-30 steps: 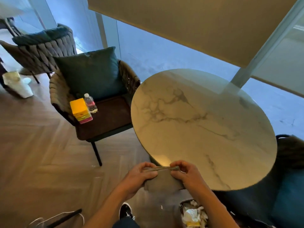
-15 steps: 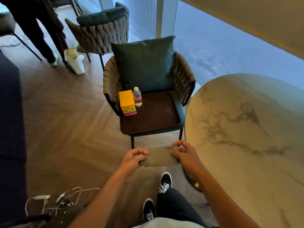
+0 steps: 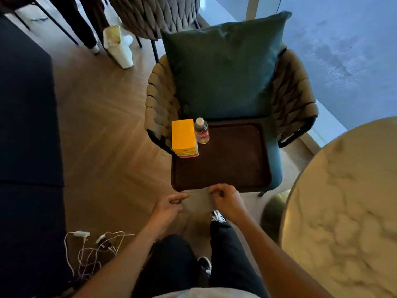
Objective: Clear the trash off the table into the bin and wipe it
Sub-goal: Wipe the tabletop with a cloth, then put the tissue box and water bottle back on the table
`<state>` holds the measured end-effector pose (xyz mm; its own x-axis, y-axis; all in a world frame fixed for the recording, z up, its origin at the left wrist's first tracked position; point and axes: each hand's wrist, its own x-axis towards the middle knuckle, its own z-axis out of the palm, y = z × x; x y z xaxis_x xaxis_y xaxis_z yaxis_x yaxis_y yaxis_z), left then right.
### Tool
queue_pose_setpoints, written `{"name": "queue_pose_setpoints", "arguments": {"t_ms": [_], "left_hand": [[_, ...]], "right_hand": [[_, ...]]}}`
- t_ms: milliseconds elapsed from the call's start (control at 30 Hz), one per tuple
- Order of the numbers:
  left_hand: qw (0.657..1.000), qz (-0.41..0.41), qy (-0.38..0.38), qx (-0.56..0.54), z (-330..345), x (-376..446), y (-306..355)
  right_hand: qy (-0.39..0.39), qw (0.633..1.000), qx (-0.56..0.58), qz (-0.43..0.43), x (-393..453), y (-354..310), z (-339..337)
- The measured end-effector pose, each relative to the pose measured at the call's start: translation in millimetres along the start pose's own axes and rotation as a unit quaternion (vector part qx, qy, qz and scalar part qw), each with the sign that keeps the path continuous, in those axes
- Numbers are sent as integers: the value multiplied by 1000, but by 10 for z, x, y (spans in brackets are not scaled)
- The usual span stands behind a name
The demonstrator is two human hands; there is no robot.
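1. Grey cloth (image 3: 198, 201) is hanging stretched between both hands, just in front of the brown tray (image 3: 223, 168) on the chair.
2. Left hand (image 3: 169, 206) and right hand (image 3: 225, 201) are each pinching an edge, likely folding it for wiping.
3. Marble table (image 3: 343, 211) is lying bare to the tray's right.

**Marble, weave and matt cloth**

Glossy veined marble on the table (image 3: 343, 211) at right. Woven rope-like strapping round the chair (image 3: 159, 108) — soft matt fabric on its teal cushion (image 3: 223, 67). Dull brown tray (image 3: 225, 160), clear plastic bottle (image 3: 201, 131), smooth yellow carton (image 3: 183, 134). Matt grey cloth (image 3: 198, 200) — herringbone wood floor (image 3: 103, 130), faint sheen.
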<state>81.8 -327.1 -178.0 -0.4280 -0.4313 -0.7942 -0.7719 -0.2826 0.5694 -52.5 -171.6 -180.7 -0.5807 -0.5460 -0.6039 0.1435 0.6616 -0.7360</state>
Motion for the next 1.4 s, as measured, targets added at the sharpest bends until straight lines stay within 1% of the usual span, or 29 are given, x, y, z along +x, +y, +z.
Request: {"name": "queue_pose_setpoints", "arguments": {"t_ms": [67,167,300,467,533,633,733,800,833,900,933,1000,1033,1100,1200,1300,1400], "left_hand": [[1000,3,17,26,29,245,69],[998,1,46,32,64,578,124],[997,0,66,33,24,1003,139],[991,8,35,128,-84,1365,63],[986,17,5,163,-117,1454,33],[981,20,-49,185,-180,1568,-17],[974,-1,-82,210,-216,1654,-48],[970,1,-91,224,-242,1693,-49],[971,12,-83,224,-260,1716,-42],[981,21,-51,185,-304,1762,16],[991,7,-25,135,-321,1781,85],[999,-16,26,14,-340,1831,258],[998,-15,39,-38,-342,1858,349],[993,-17,40,-108,-339,1940,487],[987,-18,29,-155,-329,2037,696],[984,-34,11,-177,-312,2111,851],[984,-59,0,-167,-319,2135,908]], "right_hand": [[-19,1000,-17,7,223,-2,-16],[-43,998,-37,17,540,39,31],[-67,993,-98,-28,943,82,200],[-94,985,-136,-40,1347,136,426],[-110,983,-145,-23,1462,213,524],[-137,977,-163,6,1595,360,635],[-152,973,-172,30,1654,439,654],[-155,973,-166,32,1659,396,613],[-141,979,-138,40,1660,363,592],[-68,995,-25,75,1684,230,527],[-23,994,36,97,1703,125,494],[49,981,134,131,1774,-88,432],[66,975,165,131,1823,-188,398],[55,970,206,116,1928,-378,354],[-1,970,230,85,2088,-526,370],[-28,970,222,95,2217,-556,391],[-35,971,200,126,2266,-538,423]]}}
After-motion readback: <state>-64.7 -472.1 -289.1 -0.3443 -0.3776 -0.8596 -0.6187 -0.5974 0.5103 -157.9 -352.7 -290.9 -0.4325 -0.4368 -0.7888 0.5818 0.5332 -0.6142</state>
